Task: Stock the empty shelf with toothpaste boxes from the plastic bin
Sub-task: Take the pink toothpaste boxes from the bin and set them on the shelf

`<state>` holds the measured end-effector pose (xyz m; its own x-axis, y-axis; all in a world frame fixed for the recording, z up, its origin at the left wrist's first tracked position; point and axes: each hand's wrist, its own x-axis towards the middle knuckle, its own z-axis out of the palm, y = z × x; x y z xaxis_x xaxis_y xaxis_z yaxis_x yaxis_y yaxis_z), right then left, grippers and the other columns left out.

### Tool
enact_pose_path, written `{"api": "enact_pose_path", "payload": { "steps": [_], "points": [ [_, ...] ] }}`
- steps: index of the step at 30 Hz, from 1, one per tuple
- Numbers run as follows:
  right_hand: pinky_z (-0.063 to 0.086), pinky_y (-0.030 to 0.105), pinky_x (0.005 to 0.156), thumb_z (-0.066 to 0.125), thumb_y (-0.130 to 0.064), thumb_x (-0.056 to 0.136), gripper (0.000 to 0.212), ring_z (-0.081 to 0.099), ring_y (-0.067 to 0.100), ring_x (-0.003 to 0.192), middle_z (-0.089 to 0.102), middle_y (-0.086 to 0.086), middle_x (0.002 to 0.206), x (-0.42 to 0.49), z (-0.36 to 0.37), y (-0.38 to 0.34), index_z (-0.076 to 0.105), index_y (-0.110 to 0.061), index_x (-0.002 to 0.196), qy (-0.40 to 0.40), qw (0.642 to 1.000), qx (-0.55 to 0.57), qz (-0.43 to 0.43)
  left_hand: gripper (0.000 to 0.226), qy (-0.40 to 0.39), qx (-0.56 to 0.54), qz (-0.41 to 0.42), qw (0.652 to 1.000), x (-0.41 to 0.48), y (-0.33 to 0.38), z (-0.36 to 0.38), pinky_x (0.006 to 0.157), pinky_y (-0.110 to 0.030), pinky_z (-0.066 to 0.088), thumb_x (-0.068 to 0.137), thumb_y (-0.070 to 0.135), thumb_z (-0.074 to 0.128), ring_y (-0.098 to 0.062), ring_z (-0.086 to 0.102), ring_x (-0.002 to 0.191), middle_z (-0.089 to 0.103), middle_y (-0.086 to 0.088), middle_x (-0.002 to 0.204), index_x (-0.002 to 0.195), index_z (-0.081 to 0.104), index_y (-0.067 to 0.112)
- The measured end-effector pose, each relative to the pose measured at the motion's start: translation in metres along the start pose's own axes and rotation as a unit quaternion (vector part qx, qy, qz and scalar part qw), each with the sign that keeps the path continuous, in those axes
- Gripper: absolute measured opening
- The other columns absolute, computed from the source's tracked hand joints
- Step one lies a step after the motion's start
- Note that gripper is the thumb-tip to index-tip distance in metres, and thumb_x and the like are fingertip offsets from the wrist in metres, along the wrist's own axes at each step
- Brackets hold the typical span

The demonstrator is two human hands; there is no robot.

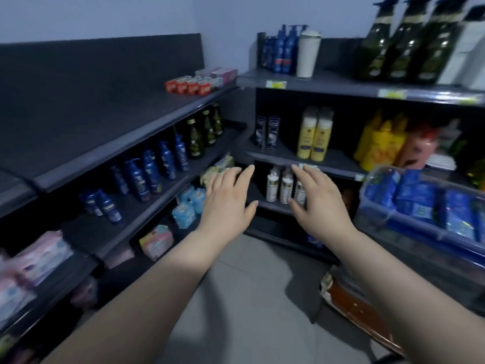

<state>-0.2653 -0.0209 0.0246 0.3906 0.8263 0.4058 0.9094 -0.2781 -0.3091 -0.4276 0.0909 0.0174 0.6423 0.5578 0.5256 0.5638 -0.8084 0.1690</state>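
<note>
**Both hands raised bare before the shelf corner**

The person faces the corner where two dark shelving units meet. The left hand (228, 203) and the right hand (319, 203) are stretched forward side by side, palms down, a small gap between them. The fingers of both are straight and slightly spread, and neither hand holds or touches anything.

The top shelf (91, 122) of the left unit is bare along most of its length. At its far end, near the corner, stands a short row of red boxes (193, 86), with pinkish boxes (223, 73) just behind them. These look like toothpaste cartons, though the print is too blurred to read.

The plastic bin (366, 189), clear-walled, sits at the right edge of the view, beside the right forearm and in front of the right unit's lower shelves. It is filled with blue packs (420, 195); what they are cannot be told.

Under the bare shelf, blue bottles (149, 172) stand in a row, with dark green bottles (195, 140) beyond them. On the right unit, yellow bottles (315, 137) stand one shelf above white bottles (279, 185), which are partly hidden by the right hand. An orange-brown package (354, 298) lies low down below the bin.
</note>
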Motion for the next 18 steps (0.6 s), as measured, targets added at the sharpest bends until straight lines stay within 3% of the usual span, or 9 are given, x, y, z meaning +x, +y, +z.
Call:
{"api": "enact_pose_path", "payload": {
  "steps": [4, 8, 18],
  "points": [
    [0.019, 0.040, 0.115, 0.060, -0.031, 0.089, 0.067, 0.025, 0.028, 0.142, 0.032, 0.007, 0.153, -0.012, -0.013, 0.062, 0.030, -0.021, 0.148, 0.019, 0.996, -0.015, 0.081, 0.069, -0.034, -0.034, 0.061, 0.997, 0.037, 0.048, 0.041, 0.111, -0.047, 0.028, 0.084, 0.032, 0.064, -0.027, 0.039, 0.128, 0.045, -0.007, 0.135, 0.144, 0.034, 0.018],
    [0.022, 0.042, 0.115, 0.062, -0.030, 0.087, 0.067, 0.028, 0.030, 0.140, 0.035, 0.009, 0.151, -0.022, -0.023, 0.124, 0.034, -0.019, 0.146, 0.032, 0.985, -0.038, 0.164, 0.070, -0.066, -0.081, 0.121, 0.987, 0.080, 0.096, 0.087, 0.115, -0.040, 0.017, 0.087, 0.034, 0.061, -0.023, 0.035, 0.131, 0.041, -0.004, 0.139, 0.147, 0.029, 0.020],
    [0.025, 0.042, 0.114, 0.062, -0.030, 0.089, 0.067, 0.028, 0.028, 0.140, 0.034, 0.011, 0.150, -0.032, -0.052, 0.264, 0.032, -0.016, 0.147, 0.071, 0.924, -0.096, 0.363, 0.072, -0.151, -0.191, 0.271, 0.931, 0.190, 0.213, 0.203, 0.109, -0.037, 0.026, 0.086, 0.035, 0.062, -0.025, 0.038, 0.127, 0.042, -0.004, 0.137, 0.147, 0.028, 0.020]
  ]
}}
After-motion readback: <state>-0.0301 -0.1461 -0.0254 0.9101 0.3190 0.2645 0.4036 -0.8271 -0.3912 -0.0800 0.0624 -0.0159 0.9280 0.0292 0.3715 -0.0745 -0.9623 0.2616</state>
